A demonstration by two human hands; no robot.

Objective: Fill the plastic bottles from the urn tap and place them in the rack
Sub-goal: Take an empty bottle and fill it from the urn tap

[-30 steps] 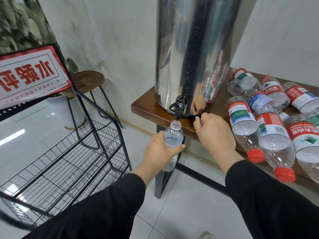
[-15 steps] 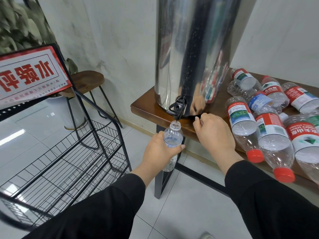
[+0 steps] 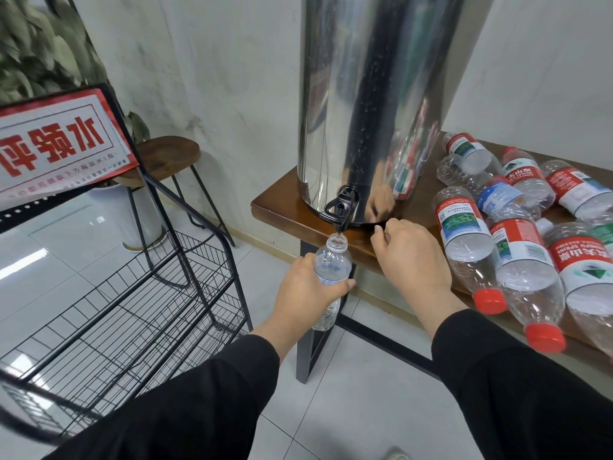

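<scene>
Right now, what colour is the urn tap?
Black. The tap shows best in the head view, above the open bottle that the left hand holds.

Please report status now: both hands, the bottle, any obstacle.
Left hand grips open bottle upright under tap. Right hand curled at table edge, contents unclear. Nothing blocks the rack.

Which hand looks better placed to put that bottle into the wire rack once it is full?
Probably the left hand: it already holds the bottle under the tap, and the rack stands on its side. The right hand is by the urn.
</scene>
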